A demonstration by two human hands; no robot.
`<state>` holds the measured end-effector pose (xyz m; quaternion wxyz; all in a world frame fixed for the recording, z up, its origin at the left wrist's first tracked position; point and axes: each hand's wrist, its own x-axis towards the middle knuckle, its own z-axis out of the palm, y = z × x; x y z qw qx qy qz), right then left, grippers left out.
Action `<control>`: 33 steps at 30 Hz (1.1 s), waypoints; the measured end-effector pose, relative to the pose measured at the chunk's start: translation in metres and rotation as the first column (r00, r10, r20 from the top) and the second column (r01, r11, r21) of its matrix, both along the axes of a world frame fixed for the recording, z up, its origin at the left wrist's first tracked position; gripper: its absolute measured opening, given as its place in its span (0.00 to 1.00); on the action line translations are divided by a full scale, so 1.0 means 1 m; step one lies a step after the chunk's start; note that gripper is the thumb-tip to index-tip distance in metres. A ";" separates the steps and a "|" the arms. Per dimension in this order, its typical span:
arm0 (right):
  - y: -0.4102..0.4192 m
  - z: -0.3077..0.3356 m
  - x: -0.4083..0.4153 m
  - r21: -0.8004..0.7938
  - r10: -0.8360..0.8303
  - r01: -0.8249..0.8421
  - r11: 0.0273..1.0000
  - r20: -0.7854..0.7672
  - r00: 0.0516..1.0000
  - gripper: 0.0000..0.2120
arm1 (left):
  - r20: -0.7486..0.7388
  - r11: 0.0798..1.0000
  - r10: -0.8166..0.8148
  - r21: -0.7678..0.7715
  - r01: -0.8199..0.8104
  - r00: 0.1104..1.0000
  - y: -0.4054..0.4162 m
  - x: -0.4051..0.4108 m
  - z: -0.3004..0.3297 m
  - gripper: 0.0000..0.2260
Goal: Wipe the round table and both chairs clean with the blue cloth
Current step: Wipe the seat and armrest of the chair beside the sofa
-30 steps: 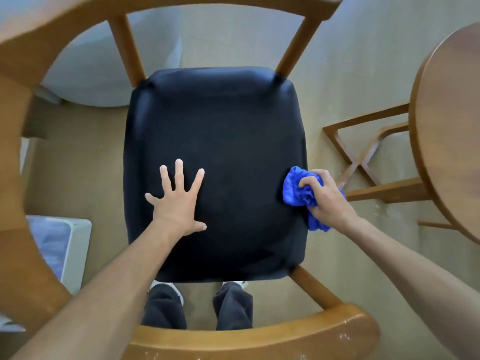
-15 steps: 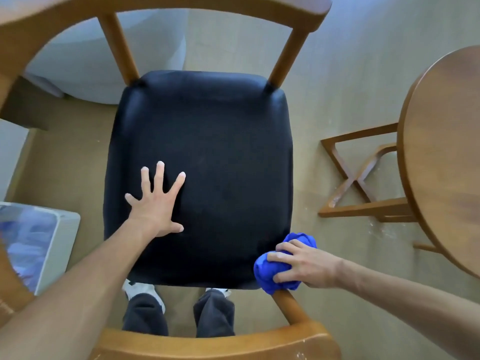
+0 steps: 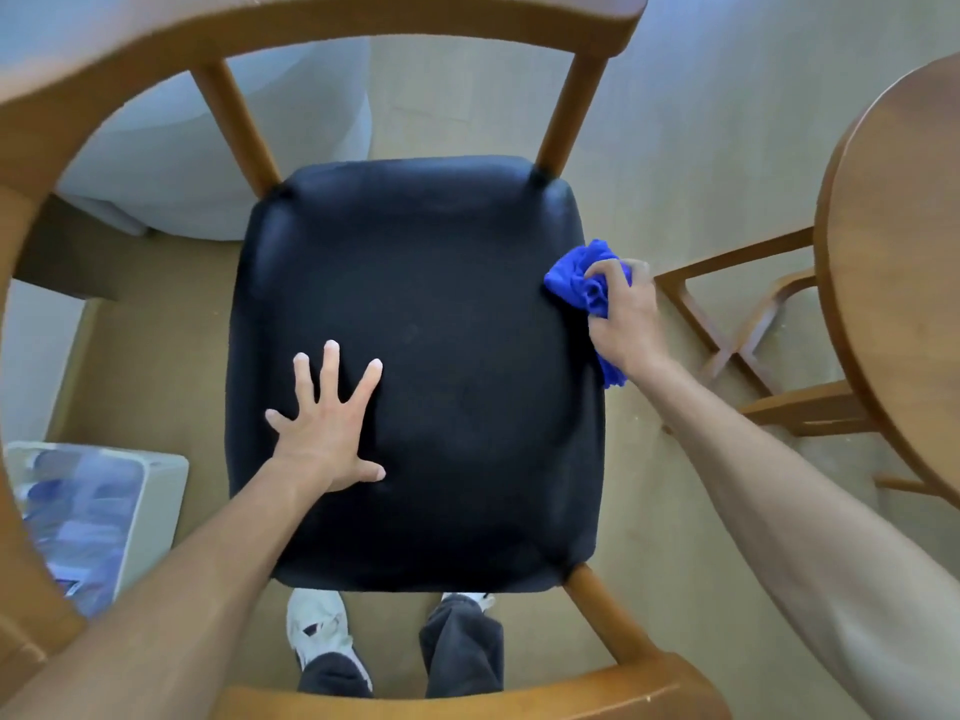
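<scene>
— Beige floor [image 3: 675, 148] under everything; what's biggest?
— Chair [image 3: 415, 356], its seat black.
— Hands?
— Left hand [image 3: 327, 428] lies flat mid-seat, fingers spread wide. Right hand [image 3: 623, 319] clutches the bunched cloth [image 3: 571, 283] against the seat's right edge.

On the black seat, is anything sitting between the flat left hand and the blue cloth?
No. In the head view only bare black padded seat lies between the spread left hand and the bunched blue cloth, which the right hand grips at the seat's right edge.
</scene>
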<state>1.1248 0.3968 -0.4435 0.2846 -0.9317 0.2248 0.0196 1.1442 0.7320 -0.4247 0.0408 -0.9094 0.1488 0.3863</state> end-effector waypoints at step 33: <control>0.480 0.207 -0.093 0.091 -0.037 0.050 0.995 -0.140 0.989 0.22 | 0.551 0.711 -0.009 -0.583 0.393 0.835 0.183 0.010 0.218 0.20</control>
